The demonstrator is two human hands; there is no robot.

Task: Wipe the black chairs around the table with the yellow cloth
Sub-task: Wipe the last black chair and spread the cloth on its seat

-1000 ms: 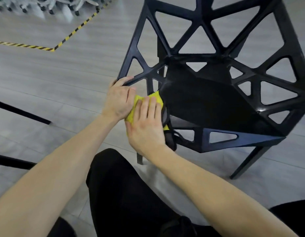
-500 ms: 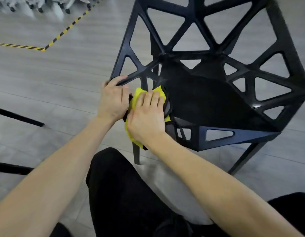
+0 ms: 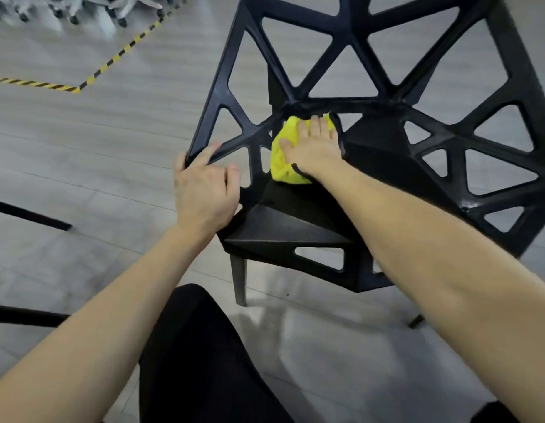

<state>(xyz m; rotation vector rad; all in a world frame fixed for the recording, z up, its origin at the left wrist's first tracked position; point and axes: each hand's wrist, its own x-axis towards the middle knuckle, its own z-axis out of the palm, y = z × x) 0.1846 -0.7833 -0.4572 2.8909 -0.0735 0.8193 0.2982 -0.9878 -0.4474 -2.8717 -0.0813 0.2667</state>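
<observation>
- The left hand's fingers (image 3: 214, 149) are spread and hooked over the left arm strut of the black plastic chair with triangular cut-outs (image 3: 396, 166); the left hand (image 3: 204, 190) grips there, probably to steady the frame against the wiping push.
- The crumpled yellow cloth (image 3: 283, 160) lies at the back-left corner of the seat, where seat meets backrest.
- The right hand (image 3: 314, 148) presses down on it, fingers straight and close together, likely to spread pressure across the cloth.
- The grey plank floor (image 3: 97, 141) carries yellow-black hazard tape (image 3: 112, 61) at far left.
</observation>
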